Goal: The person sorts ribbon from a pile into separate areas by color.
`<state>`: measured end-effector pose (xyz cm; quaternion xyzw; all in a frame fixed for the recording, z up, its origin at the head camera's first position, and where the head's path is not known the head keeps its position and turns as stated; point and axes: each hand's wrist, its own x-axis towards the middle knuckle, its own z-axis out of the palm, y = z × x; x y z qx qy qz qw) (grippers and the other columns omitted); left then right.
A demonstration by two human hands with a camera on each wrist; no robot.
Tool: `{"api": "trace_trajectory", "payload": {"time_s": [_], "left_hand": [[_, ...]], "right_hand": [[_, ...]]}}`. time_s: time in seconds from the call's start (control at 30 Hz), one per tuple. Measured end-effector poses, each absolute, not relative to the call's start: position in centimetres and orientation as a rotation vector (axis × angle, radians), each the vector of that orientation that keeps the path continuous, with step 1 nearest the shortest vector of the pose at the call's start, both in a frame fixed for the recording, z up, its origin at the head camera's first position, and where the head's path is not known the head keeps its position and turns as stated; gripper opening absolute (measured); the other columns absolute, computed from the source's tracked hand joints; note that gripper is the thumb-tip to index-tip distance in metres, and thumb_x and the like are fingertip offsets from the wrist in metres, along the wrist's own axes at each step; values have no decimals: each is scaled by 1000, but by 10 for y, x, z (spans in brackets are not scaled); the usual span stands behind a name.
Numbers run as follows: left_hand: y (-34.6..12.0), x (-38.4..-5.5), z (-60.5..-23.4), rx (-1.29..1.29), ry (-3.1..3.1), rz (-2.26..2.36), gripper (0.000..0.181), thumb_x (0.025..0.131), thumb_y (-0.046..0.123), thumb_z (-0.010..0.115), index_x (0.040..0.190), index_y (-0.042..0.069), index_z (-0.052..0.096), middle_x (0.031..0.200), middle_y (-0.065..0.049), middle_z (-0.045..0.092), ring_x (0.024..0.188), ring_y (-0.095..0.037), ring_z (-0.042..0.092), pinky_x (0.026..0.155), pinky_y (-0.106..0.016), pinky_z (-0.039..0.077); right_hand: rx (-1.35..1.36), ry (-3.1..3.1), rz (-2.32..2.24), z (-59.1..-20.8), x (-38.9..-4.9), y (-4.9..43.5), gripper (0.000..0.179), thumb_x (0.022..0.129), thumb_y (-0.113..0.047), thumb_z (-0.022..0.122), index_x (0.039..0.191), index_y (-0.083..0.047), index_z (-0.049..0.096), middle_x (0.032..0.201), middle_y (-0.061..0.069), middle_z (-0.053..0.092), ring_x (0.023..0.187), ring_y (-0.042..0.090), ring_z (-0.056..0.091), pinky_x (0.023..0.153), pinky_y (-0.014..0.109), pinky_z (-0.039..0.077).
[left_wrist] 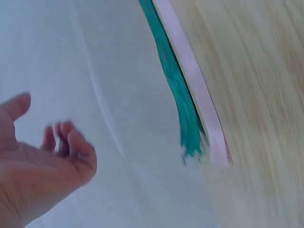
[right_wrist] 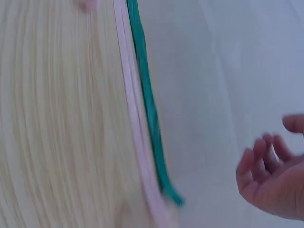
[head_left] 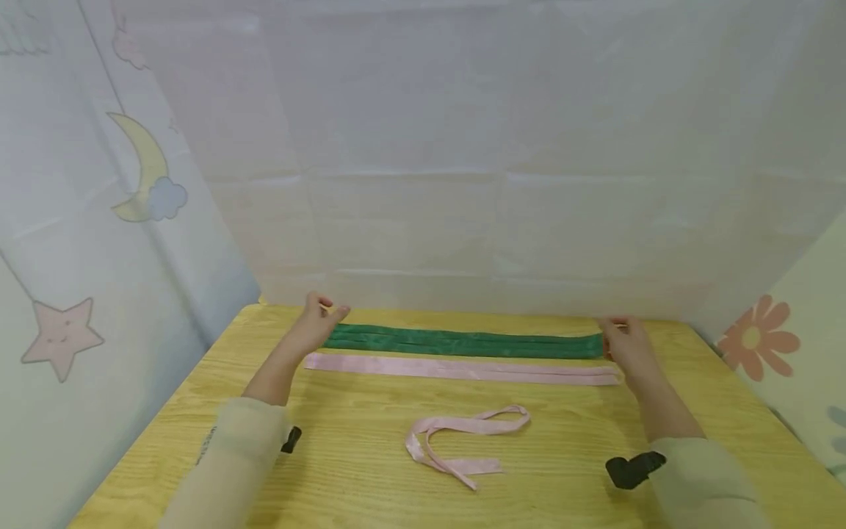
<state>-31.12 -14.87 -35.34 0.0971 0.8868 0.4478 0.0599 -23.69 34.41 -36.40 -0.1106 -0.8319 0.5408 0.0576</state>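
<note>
A flat green ribbon (head_left: 463, 343) lies across the far part of the table in lengthwise strips, its left end frayed in the left wrist view. Parallel to it, on the near side, runs a straight pink ribbon (head_left: 396, 366). My left hand (head_left: 316, 327) is at the green ribbon's left end, thumb apart from the loosely bent fingers. At the opposite end is my right hand (head_left: 626, 349). Both wrist views show the left hand (left_wrist: 52, 166) and the right hand (right_wrist: 280, 183) apart from the ribbons, with nothing held.
A second pink ribbon (head_left: 472, 425) lies loosely looped on the wooden table (head_left: 344, 455), nearer to me. Behind the table's far edge hangs a pale sheet (head_left: 410, 220). Printed cloth (head_left: 66, 184) stands along the left side, with a flower print (head_left: 760, 338) at the right.
</note>
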Motion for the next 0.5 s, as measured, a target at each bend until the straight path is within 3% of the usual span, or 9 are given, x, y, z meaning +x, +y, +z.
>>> {"api": "trace_trajectory", "payload": {"time_s": [0.17,0.23,0.37,0.5], "left_hand": [[-101,-284,-370,556,2537,976,31,92,38,57,99,8,54,86,-11,57,75,-24,55,62,-34,44],[-85,-271,-380,619,2479,845,29,89,39,61,87,11,60,76,-7,59,67,-21,55,58,-33,43],[-66,-252,-393,714,2435,680,37,84,43,66,63,13,59,54,4,49,48,-9,39,48,-26,35],[-60,-247,-396,713,2441,640,44,82,42,69,51,16,49,45,7,38,42,-7,30,44,-23,28]], "right_hand": [[293,-2860,1534,-362,-235,285,43,97,-35,49,118,1,48,88,10,53,79,24,50,71,41,45],[540,-2961,1499,-365,-233,265,36,95,-31,53,114,-1,54,90,9,55,81,26,50,71,43,45],[921,-3060,1433,-375,-231,238,28,92,-22,60,110,-1,59,90,7,56,82,25,50,70,38,44],[994,-3105,1470,-387,-230,223,26,88,-18,65,108,-1,62,88,5,56,80,22,49,68,32,44]]}}
